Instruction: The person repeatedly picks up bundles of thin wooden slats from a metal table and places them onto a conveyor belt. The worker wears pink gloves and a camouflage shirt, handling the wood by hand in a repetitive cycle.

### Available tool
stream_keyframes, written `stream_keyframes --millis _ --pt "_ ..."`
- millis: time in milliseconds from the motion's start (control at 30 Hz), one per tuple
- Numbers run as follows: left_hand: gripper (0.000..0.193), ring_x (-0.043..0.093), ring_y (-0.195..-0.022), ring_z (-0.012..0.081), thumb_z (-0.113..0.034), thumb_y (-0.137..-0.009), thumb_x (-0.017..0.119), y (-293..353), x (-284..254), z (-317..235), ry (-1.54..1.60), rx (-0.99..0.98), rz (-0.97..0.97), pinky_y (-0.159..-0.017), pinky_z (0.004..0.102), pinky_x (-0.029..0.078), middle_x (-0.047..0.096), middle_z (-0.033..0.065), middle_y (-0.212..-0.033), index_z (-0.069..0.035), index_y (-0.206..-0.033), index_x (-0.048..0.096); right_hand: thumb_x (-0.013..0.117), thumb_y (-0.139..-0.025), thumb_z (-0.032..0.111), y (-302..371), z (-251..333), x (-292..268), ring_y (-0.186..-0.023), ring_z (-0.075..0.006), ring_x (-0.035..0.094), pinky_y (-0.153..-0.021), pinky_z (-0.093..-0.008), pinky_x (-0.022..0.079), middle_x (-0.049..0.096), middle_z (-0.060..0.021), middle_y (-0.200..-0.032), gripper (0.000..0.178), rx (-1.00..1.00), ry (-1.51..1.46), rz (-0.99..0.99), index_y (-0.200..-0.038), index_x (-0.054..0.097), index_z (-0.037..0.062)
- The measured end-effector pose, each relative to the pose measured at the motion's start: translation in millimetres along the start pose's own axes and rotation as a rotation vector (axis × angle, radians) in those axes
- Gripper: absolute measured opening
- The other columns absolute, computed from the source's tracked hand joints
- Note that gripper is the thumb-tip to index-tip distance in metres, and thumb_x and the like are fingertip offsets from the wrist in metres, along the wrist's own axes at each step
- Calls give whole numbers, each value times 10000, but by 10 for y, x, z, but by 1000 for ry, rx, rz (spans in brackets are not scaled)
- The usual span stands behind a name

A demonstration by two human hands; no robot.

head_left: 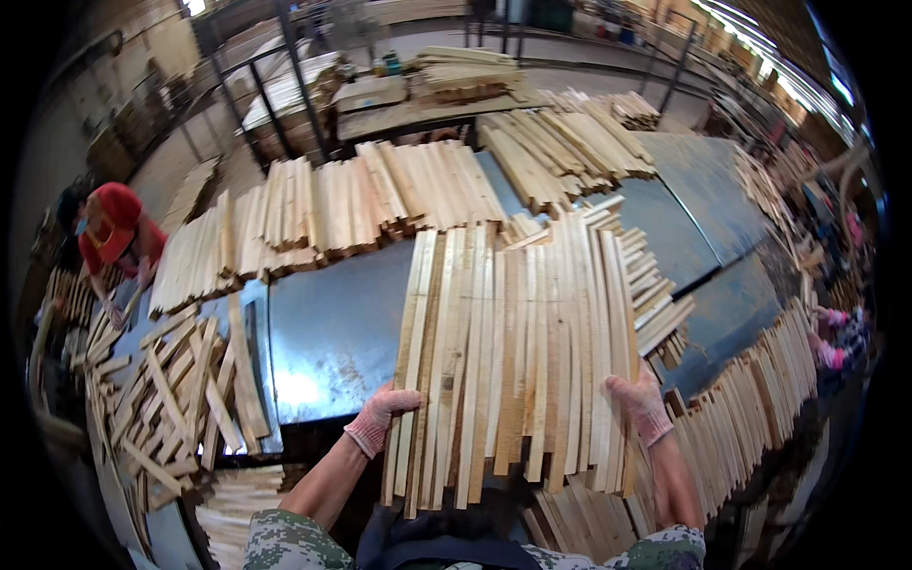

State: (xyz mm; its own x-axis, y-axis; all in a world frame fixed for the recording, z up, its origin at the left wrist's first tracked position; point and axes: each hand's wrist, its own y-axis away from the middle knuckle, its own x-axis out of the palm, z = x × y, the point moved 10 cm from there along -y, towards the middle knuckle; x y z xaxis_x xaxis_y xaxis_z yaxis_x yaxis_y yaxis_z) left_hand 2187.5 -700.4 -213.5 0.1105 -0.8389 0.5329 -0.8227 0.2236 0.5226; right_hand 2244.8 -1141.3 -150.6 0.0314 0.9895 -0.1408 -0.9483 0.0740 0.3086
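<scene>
A wide bundle of long, narrow wooden strips (513,351) lies side by side between my two hands, its near ends uneven and sticking out past the table edge toward me. My left hand (382,413), in a pinkish knit glove, presses the bundle's left side with the thumb on top. My right hand (643,404), gloved alike, grips the right side, thumb also on top. The fingers of both hands are mostly hidden beside and under the wood. Beyond the bundle's right edge, shorter strips (655,294) lie stacked crosswise.
A metal-topped table (332,323) spreads ahead. Rows of strips (328,204) line its far side, with another stack (565,142) farther right. Loose pieces (185,399) are heaped at left, near a person in red (119,228). More strips (750,408) stand in a row at right.
</scene>
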Motion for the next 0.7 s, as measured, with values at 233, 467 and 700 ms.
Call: stream_keyframes --millis 233,467,700 --pt "678 726 -917 195 -186 -847 777 993 -425 -220 -8 220 -98 -866 385 632 727 113 -1111 25 -1451 553 803 -864 227 117 415 746 -1007 -176 688 -888 -331 583 713 -92 -1186 682 -139 -20 186 -1457 565 -11" --pt "735 713 -1127 194 -159 -861 817 2843 -948 -20 105 537 -287 -1002 369 584 720 105 -1323 -6 -1522 537 765 -922 232 320 590 1943 -989 -177 682 -843 -324 577 702 -102 -1190 696 -297 25 543 -1515 501 -18" --pt "821 673 -1128 165 -345 -841 876 5578 -1401 1028 139 809 -678 -1020 332 547 718 81 -1285 3 -1514 562 742 -919 181 2370 1031 3809 -1030 -238 689 -908 -364 582 671 -149 -1249 781 -277 -74 983 -1589 398 -27"
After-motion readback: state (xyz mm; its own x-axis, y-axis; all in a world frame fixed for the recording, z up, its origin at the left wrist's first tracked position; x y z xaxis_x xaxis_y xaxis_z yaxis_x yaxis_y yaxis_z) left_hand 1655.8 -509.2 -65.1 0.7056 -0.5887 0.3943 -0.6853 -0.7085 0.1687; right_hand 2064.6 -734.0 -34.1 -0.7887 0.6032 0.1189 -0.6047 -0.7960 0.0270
